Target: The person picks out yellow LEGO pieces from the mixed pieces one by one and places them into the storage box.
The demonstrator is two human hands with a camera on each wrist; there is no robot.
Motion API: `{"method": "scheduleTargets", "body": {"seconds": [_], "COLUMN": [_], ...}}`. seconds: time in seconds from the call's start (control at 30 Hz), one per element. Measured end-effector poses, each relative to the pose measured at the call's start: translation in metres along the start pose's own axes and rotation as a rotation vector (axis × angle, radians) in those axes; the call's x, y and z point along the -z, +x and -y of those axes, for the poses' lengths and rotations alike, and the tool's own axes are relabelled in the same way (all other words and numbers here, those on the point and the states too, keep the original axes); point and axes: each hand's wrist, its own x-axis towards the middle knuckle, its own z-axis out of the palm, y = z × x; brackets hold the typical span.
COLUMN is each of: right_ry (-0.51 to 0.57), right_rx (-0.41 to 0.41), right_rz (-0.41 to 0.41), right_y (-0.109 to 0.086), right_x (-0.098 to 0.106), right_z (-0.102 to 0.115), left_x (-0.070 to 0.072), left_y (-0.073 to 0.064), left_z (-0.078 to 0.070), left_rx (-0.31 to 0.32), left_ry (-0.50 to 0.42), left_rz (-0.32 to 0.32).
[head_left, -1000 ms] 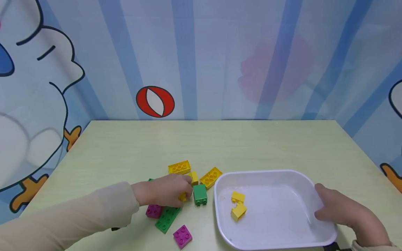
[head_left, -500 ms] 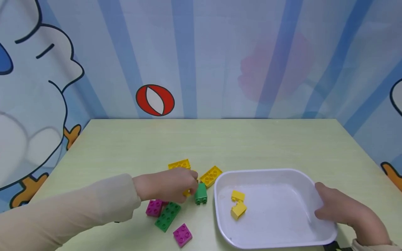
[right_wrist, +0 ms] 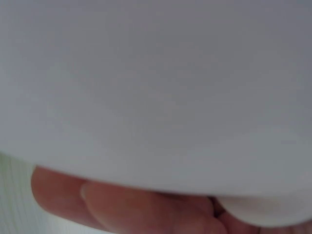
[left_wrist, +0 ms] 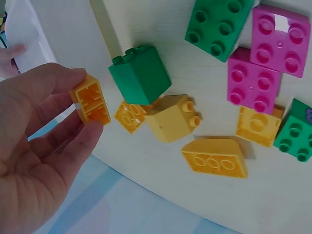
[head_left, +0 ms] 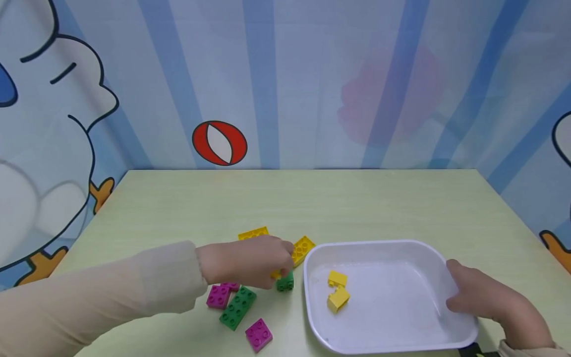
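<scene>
Left hand [head_left: 247, 260]: small yellow block [left_wrist: 91, 101] was pinched | right hand [head_left: 492, 300]: white tray [head_left: 401, 302] was gripped | two yellow blocks [head_left: 338, 300] were held inside it

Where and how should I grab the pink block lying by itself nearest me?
Probably from straight above, pinching two opposite side walls of the pink block: it lies flat, studs up, apart from the long green block and the white tray, leaving its sides free.

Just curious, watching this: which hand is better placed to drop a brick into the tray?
Probably the left hand: it pinches a yellow brick near the white tray, while the right hand grips that tray.
</scene>
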Motion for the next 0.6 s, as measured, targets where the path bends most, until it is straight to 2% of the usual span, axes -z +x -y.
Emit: {"method": "scheduleTargets", "body": {"seconds": [0.23,0.4,0.6], "right_ry": [-0.009,-0.010,0.002], "right_rx": [-0.004,0.014,0.046], "right_rz": [-0.002,-0.016,-0.041], "right_y": [0.000,0.001,-0.001], "right_x": [0.000,0.000,0.000], "right_z": [0.000,-0.001,-0.001], "left_x": [0.005,0.008,0.012], "left_y": [0.005,0.010,0.016], "left_z": [-0.009,-0.017,-0.023], "left_rx": [-0.051,-0.049,-0.061], "left_ry": [0.036,0.052,0.116], "left_rz": [-0.014,-0.007,-0.023]}}
